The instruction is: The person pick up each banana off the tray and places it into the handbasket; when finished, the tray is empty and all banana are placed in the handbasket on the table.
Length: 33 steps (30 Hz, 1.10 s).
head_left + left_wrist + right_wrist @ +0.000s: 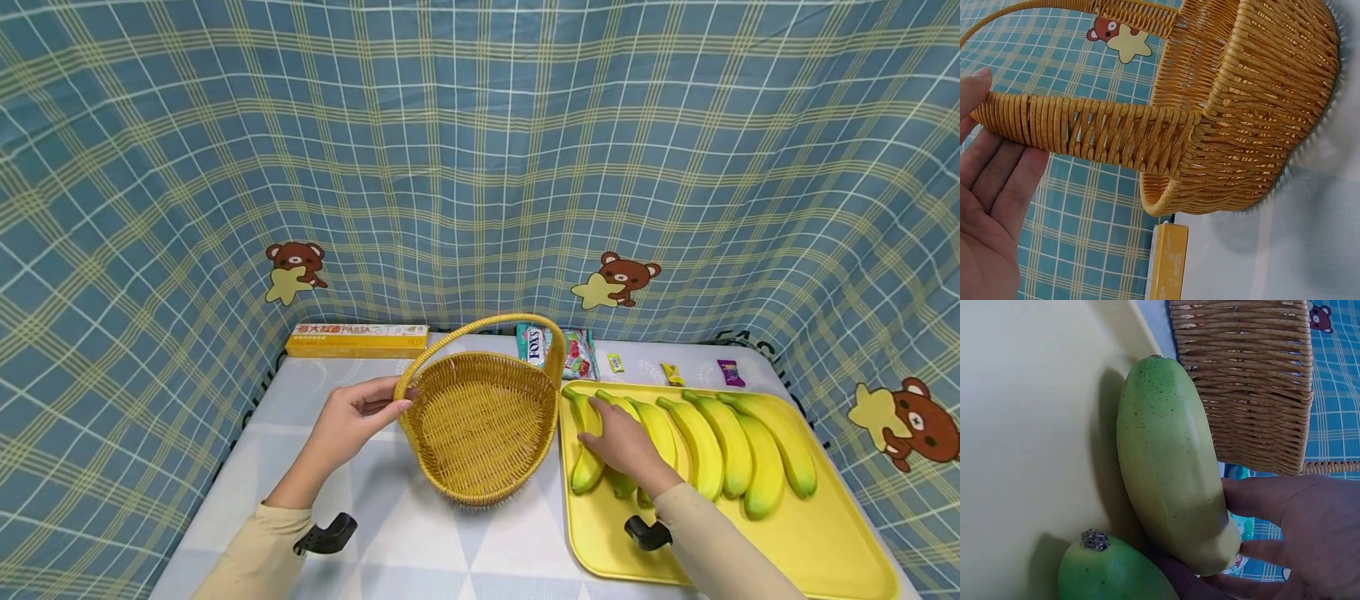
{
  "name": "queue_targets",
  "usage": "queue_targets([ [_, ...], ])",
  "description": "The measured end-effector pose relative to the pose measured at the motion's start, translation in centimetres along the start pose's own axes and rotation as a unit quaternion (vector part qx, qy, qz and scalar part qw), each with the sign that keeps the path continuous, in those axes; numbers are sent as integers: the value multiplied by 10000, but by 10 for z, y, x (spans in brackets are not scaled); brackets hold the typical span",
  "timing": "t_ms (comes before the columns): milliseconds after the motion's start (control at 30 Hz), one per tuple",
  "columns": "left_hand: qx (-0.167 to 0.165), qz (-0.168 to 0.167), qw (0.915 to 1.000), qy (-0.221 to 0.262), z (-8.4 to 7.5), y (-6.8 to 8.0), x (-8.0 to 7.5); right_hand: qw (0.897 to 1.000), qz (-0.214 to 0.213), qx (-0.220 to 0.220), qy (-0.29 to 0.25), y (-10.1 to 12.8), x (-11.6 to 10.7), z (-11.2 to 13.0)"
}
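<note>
A woven wicker basket (483, 425) stands mid-table with its arched handle raised. My left hand (358, 417) holds the left side of that handle (1104, 134), thumb on one side and fingers on the other. On the yellow tray (825, 558), several yellow bananas with greenish tips lie side by side. My right hand (621, 437) reaches over the leftmost banana (588, 425) and grips it, thumb along its left side. In the right wrist view this banana (1169, 462) rests close to the tray's rim, a second banana (1110, 569) beside it. Some fingertips are hidden behind the fruit.
Along the back edge lie a yellow pasta box (356, 342) and a FOX'S candy bag (577, 354), partly behind the basket. Small wrapped candies, including a purple one (730, 372), lie behind the tray. A plaid curtain (480, 167) encloses the table.
</note>
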State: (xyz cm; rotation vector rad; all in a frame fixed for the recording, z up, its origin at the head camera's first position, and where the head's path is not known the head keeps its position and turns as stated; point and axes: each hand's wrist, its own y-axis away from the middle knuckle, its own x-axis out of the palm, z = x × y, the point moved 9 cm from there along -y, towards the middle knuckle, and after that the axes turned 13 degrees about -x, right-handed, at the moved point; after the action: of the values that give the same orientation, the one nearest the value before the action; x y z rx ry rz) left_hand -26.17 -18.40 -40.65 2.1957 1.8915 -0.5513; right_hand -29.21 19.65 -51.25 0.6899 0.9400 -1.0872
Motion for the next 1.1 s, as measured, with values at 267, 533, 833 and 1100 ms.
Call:
queue_targets([
  [267, -43, -8, 10000, 48, -1, 1, 1, 9999, -127, -49, -88, -2, 0, -1],
  [533, 39, -38, 10000, -15, -1, 1, 1, 9998, -183, -29, 37, 1, -2, 1],
  [833, -50, -35, 10000, 2, -1, 1, 1, 9998, -161, -83, -53, 6, -9, 5],
  [1100, -89, -24, 10000, 19, 0, 1, 1, 9999, -70, -84, -67, 20, -26, 15],
])
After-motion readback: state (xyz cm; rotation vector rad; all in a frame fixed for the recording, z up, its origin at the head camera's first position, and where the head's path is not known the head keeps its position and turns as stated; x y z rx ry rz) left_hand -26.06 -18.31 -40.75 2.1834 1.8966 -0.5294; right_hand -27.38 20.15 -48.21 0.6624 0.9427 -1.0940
